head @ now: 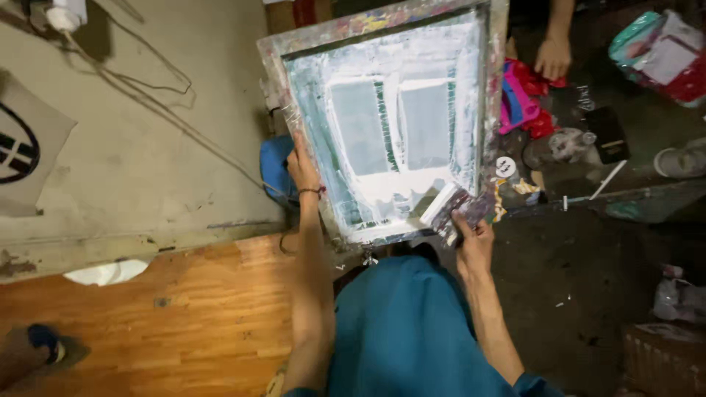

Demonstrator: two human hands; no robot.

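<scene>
White-inked screen frame (390, 117), left hand (301, 170) fingers grasping its edge, right hand (471, 239) fingers clenching squeegee (443, 204) on mesh

Left hand (303, 170) grips screen frame (276, 70); right hand (473, 242) holds squeegee (443, 206).

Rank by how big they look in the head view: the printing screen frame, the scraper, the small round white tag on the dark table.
1. Printing screen frame, held by the left hand.
2. Scraper, in the right hand.
3. Round white tag, plainly smallest.
</scene>
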